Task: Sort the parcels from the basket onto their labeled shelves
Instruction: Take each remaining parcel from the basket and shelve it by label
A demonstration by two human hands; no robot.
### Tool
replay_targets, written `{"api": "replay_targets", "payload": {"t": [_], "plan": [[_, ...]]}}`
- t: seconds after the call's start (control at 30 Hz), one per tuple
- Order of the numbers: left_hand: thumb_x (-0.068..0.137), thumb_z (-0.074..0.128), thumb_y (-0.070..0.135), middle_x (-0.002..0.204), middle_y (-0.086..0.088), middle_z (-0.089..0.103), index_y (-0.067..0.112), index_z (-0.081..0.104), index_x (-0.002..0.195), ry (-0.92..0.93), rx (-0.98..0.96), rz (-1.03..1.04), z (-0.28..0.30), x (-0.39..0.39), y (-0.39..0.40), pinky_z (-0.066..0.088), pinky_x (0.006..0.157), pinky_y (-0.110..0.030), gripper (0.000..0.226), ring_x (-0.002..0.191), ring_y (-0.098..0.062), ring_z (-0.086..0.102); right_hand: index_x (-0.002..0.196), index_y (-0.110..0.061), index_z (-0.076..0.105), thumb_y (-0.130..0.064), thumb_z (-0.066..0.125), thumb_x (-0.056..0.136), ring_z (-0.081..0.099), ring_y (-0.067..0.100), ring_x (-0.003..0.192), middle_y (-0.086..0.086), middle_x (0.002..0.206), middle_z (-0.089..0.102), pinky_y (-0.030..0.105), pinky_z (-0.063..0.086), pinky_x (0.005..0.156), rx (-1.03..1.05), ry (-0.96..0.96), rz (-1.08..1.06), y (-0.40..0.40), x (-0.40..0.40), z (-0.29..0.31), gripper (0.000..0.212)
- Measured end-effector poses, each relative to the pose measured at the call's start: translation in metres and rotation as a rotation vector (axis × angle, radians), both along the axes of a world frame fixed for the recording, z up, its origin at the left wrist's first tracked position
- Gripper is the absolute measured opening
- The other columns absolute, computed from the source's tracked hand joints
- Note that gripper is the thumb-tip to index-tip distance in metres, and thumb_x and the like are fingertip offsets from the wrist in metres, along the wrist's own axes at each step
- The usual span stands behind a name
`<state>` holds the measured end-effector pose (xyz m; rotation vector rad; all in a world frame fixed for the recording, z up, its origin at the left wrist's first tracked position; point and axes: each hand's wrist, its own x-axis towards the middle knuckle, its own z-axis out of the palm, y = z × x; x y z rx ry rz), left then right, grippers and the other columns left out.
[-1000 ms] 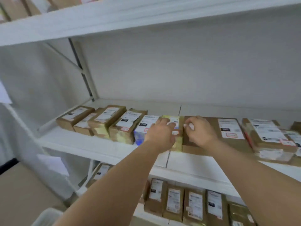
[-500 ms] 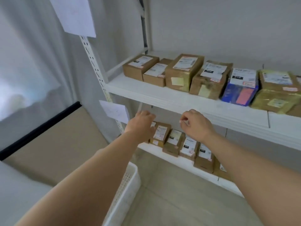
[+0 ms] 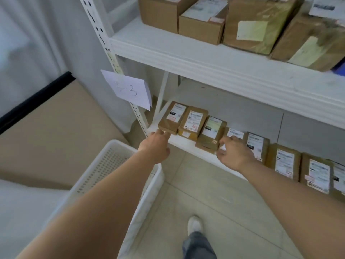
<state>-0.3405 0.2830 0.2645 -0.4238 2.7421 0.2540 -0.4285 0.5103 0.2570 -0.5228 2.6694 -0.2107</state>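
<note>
- My view and both hands have dropped from the upper shelf [image 3: 214, 60] to the lower shelf [image 3: 186, 142]
- Left hand [image 3: 155, 146] and right hand [image 3: 234, 156]: relaxed, holding nothing
- Parcels [image 3: 194, 124] sit in a row there; basket [image 3: 112, 165] stands below left, so next pick follows

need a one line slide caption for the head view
Both hands reach toward parcels on the low shelf, beside a white basket.
</note>
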Motion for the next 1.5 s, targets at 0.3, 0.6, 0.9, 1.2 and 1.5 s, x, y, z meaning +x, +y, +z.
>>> {"api": "replay_targets", "payload": {"t": [0.3, 0.6, 0.9, 1.2, 1.5], "plan": [[0.093, 0.055, 0.024, 0.138, -0.011, 0.043, 0.020, 0.017, 0.150, -0.060, 0.104, 0.055, -0.153, -0.074, -0.041, 0.050, 0.091, -0.042, 0.068, 0.122, -0.030, 0.048, 0.138, -0.014, 0.030, -0.036, 0.061, 0.090, 0.038, 0.029, 0.129, 0.011, 0.139, 0.041, 0.039, 0.044, 0.092, 0.114, -0.022, -0.041, -0.063, -0.056, -0.148, 0.061], [0.094, 0.054, 0.019, 0.122, -0.018, 0.059, 0.030, -0.033, 0.142, 0.051, 0.351, 0.166, -0.284, -0.143, -0.064, 0.050, 0.085, -0.038, 0.100, 0.104, -0.031, 0.061, 0.152, -0.007, -0.008, -0.024, 0.055, 0.092, -0.002, 0.029, 0.149, 0.013, 0.161, -0.004, 0.043, 0.004, 0.120, 0.334, 0.121, -0.085, -0.086, -0.092, -0.283, 0.089], [0.093, 0.047, 0.007, 0.141, -0.022, 0.043, 0.022, -0.034, 0.143, -0.016, 0.429, 0.210, -0.320, -0.167, -0.080, 0.047, 0.099, -0.043, 0.097, 0.121, -0.036, 0.051, 0.153, -0.005, 0.001, -0.010, 0.055, 0.089, 0.002, 0.029, 0.149, 0.014, 0.161, 0.002, 0.040, 0.010, 0.121, 0.293, 0.159, -0.167, -0.095, -0.125, -0.310, 0.083], [0.090, 0.055, 0.014, 0.125, -0.009, 0.055, 0.012, 0.037, 0.138, 0.144, 0.374, 0.133, -0.315, -0.134, -0.031, 0.044, 0.094, -0.036, 0.051, 0.117, -0.025, 0.049, 0.140, -0.010, 0.037, -0.018, 0.059, 0.085, 0.035, 0.030, 0.131, 0.014, 0.140, 0.039, 0.039, 0.029, 0.109, 0.009, 0.254, -0.179, -0.063, -0.078, -0.298, 0.060], [0.093, 0.047, 0.013, 0.128, -0.001, 0.054, 0.019, 0.058, 0.122, 0.077, 0.506, -0.539, -0.308, -0.161, 0.109, 0.046, 0.094, -0.035, 0.032, 0.116, -0.020, 0.052, 0.113, -0.015, 0.060, -0.011, 0.055, 0.085, 0.048, 0.026, 0.110, 0.009, 0.118, 0.055, 0.037, 0.045, 0.090, 0.054, 0.159, -0.602, 0.059, -0.023, -0.305, 0.028]]}}
